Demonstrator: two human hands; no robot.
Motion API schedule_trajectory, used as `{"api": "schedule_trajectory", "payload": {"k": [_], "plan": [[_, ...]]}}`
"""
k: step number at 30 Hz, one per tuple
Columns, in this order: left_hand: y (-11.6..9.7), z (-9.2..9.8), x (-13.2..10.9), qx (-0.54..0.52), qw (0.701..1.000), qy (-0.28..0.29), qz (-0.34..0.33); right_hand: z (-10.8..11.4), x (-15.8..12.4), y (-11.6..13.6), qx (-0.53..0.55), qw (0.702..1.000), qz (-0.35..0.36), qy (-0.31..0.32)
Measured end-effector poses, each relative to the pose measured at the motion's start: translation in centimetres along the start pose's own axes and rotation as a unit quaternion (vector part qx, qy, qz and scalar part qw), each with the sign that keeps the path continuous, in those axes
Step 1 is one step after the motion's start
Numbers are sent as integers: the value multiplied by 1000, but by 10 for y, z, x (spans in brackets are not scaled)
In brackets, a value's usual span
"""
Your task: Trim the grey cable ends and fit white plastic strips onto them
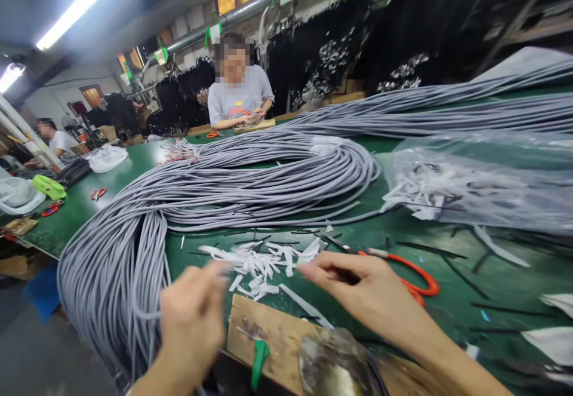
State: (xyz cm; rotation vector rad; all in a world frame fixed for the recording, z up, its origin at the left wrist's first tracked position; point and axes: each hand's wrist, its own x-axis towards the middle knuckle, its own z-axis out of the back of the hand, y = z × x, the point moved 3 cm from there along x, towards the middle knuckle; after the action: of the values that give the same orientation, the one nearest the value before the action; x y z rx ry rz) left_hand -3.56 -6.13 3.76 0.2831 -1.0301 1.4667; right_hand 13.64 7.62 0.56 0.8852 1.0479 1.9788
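My left hand is curled and blurred by motion beside the big bundle of grey cables. One cable runs up against its side, and I cannot make out what its fingers hold. Over the small white strips my right hand is closed, thumb and finger pinching one white strip. Beyond that hand lie red-handled scissors, partly hidden by it. Below both hands is a wooden block with a green lever and a worn, stained fixture.
A clear plastic bag of white pieces lies at the right. Black strips are scattered over the green table. More grey cables stretch to the far right. A co-worker sits across, another person far left.
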Motion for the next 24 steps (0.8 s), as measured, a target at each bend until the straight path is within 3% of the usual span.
{"api": "schedule_trajectory", "payload": {"k": [3,5,9,12,15,21,24], "plan": [[-14,-54,-4,-87,990,109,-1,-5,-2,4,102,993,-46,35],[-18,-69,2,-129,985,116,20,-5,-1,2,125,989,-73,21],[-22,-68,18,-160,973,161,24,-4,1,-4,138,986,-95,-17],[-22,-67,26,-151,965,209,39,-5,1,-2,140,986,-91,16],[-15,-73,25,-169,961,197,95,-3,2,1,151,985,-78,14],[-5,-89,7,-190,960,166,124,8,2,-1,71,993,-42,-86],[-3,-89,3,-185,963,147,132,9,1,1,62,996,-48,-52]]}}
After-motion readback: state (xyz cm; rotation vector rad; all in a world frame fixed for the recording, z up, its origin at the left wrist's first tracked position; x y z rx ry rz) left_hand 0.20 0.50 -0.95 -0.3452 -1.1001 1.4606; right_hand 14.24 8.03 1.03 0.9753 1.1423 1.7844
